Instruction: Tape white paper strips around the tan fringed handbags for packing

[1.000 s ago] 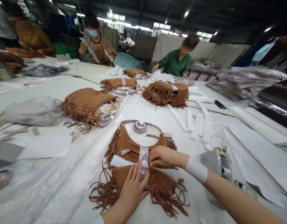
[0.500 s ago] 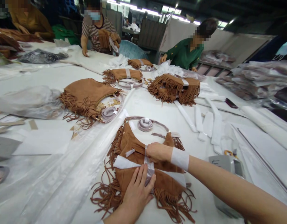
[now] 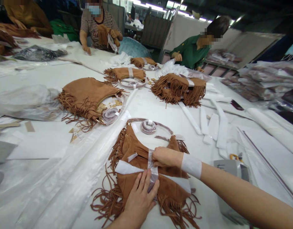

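Note:
A brown fringed suede handbag [image 3: 134,143] lies flat on the table in front of me, its lower part folded up over a strip of white padding [image 3: 127,167]. A clear tape strip [image 3: 150,162] runs down the middle across the fold. My left hand [image 3: 141,194] rests flat on the folded part, fingers stretched out over the strip's lower end. Against the strip's upper right side, my right hand [image 3: 164,156] is closed with curled fingers; what they hold, if anything, is hidden. Above the bag's opening lies a wrapped, coiled strap [image 3: 148,126].
Other fringed bags [image 3: 85,95] lie farther back, some with bands round them. To my right stands a grey tape dispenser [image 3: 229,178], near white padding strips [image 3: 220,127]. Plastic sheeting [image 3: 72,184] covers the left side. Several co-workers, one in a green shirt [image 3: 193,52], are across the table.
My right hand has shifted slightly right, off the tape strip's top and to its side. My left hand stays flat on the bag. The co-worker in green has leaned right.

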A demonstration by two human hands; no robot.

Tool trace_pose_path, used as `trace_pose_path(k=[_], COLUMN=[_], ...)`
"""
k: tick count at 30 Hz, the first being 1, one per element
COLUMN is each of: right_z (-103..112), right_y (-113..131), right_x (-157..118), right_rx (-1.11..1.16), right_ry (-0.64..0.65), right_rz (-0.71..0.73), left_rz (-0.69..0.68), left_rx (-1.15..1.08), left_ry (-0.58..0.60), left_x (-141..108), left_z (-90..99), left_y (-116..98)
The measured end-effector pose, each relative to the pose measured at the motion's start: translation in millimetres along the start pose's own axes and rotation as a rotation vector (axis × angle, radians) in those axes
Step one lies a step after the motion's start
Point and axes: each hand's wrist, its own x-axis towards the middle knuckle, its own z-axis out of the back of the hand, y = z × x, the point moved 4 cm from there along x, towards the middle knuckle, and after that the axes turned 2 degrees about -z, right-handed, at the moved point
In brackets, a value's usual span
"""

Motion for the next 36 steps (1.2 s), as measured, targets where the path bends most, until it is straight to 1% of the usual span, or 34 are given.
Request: trace_pose_path(k=[5, 8, 16, 20, 27, 36], right_z=[-8, -8, -1, -3, -2, -7], right_y=[2, 3, 5, 5, 5, 3], right_x=[-16, -21, -20, -19, -20, -24], right_rx=[-0.003, -0.005, -0.073, -0.095, -0.079, -0.059], right_ry=[-0.051, -0.089, -0.127, -0.137, -0.122, -0.181], right_rz=[-0.022, -0.001, 0.062, 0.084, 0.065, 0.112], left_rz=[0.009, -0.001, -0.017, -0.008, 0.004, -0.005], left_rx=[0.009, 0.011, 0.005, 0.018, 0.041, 0.058], left_ry=[-0.018, -0.024, -0.020, -0.018, -0.014, -0.010], left_x=[-3, -3, -2, -1, 1, 0], left_z=[0.2, 1.7, 5.4, 6.9, 5.1, 6.3], left_y=[-2, -1, 0, 0, 0, 2])
